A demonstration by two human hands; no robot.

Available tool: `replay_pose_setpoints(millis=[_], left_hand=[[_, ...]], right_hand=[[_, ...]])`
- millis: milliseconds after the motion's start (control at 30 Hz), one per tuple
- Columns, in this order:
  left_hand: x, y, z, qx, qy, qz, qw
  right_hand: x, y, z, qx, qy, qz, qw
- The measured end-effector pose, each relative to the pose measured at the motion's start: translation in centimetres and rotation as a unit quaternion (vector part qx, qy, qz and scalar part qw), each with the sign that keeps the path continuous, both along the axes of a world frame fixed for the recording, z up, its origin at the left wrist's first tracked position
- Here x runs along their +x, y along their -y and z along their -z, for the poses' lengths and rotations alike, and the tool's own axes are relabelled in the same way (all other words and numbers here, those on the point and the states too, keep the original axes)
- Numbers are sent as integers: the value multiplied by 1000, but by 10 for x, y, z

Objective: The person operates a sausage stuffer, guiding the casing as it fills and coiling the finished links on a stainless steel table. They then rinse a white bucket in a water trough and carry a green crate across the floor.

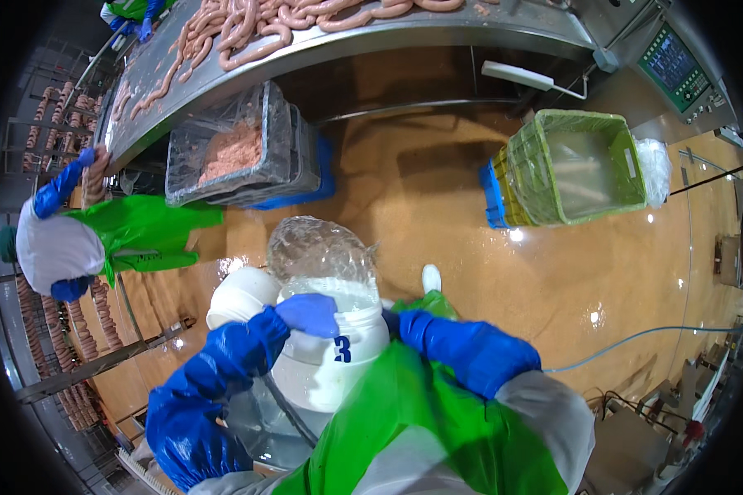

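Observation:
In front of my green apron a white plastic barrel leans with its open mouth away from me. My left hand, in a purple-blue glove, lies across the barrel's neck with its fingers wrapped on it. A clear, glistening sheet spreads from the mouth; whether it is water or thin film I cannot tell. My right hand is mostly hidden at the barrel's right side, where only the blue sleeve shows plainly. A second white container sits just left of the barrel's mouth.
Raw sausages cover a steel table ahead. Below it stands a lined tub of ground meat. A green crate is at right, near a control panel. A co-worker stands left. A blue hose crosses the wet floor.

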State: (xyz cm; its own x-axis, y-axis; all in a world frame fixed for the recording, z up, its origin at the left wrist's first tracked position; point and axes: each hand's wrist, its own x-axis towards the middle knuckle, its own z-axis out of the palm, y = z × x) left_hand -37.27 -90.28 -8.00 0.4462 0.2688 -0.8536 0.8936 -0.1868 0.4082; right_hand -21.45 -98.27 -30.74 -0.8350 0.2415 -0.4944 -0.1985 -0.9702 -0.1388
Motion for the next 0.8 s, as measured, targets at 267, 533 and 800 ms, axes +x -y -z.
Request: replay_pose_setpoints(millis=[267, 533, 800], left_hand=[[150, -153, 87, -22, 175, 75, 981], [183, -178, 85, -93, 251, -174, 948], [27, -85, 135, -122, 372, -604, 694]], right_hand=[[139, 30, -18, -66, 26, 144, 987], [227, 56, -29, -41, 111, 237, 964], [228, -8, -38, 84, 154, 167, 970]])
